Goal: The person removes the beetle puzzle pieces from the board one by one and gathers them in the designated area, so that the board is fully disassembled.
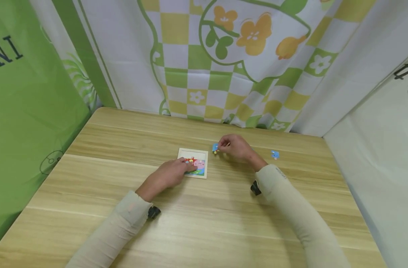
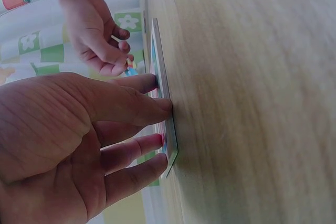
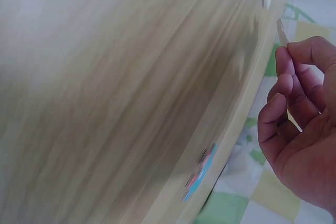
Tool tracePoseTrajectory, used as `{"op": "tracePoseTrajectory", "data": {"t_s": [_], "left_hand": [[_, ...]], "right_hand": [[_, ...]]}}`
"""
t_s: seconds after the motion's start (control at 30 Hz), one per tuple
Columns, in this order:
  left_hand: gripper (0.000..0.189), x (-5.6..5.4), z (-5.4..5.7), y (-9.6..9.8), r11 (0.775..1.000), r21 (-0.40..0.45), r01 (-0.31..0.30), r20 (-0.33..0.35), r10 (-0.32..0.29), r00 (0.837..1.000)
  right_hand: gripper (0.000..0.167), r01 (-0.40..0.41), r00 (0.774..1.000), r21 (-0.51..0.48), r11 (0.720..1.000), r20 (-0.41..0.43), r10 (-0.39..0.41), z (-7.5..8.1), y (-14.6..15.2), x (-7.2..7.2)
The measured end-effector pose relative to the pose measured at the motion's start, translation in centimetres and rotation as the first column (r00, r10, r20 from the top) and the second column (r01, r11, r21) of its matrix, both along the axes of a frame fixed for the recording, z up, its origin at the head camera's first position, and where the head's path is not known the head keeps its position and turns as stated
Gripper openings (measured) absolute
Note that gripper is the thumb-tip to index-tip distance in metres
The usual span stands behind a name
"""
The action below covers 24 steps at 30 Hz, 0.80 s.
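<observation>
Puzzle piece [image 1: 215,147], thin and partly blue, is pinched by the right hand [image 1: 235,146], just right of the framed tray [image 1: 206,163], near its far right corner. The tray is touched by the left hand [image 1: 170,173], whose fingers are loosely extended. Light, stiff handling is to be expected; opposite edges are best gripped, leaving the underside free.

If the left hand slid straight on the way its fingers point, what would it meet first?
Likely the right rim of the puzzle tray in the head view, as the left hand reaches partway across. Past that, the piece pinched by the right hand sits near that line, though depth is unclear.
</observation>
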<state>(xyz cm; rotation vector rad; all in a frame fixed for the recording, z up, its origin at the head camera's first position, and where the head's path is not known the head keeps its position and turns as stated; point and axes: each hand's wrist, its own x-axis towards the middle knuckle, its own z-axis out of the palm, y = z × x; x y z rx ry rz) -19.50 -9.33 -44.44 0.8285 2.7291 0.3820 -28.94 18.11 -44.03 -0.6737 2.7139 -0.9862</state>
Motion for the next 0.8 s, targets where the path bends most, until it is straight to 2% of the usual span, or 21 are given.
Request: {"op": "tracePoseTrajectory", "data": {"t_s": [0.3, 0.57, 0.8], "left_hand": [[0.05, 0.1, 0.2, 0.1, 1.0, 0.002, -0.011, 0.006, 0.011, 1.0], [0.05, 0.1, 0.3, 0.1, 1.0, 0.006, -0.007, 0.009, 0.007, 1.0], [0.049, 0.2, 0.4, 0.0, 1.0, 0.008, -0.002, 0.007, 0.002, 1.0]], "right_hand": [[0.005, 0.027, 1.0, 0.062, 0.998, -0.007, -0.027, -0.2, 1.5, -0.7], [0.005, 0.039, 0.999, 0.143, 0.989, 0.029, -0.043, -0.5, 2.1, -1.3], [0.005, 0.036, 0.999, 0.154, 0.987, 0.015, -0.039, -0.7, 2.1, -1.4]]}}
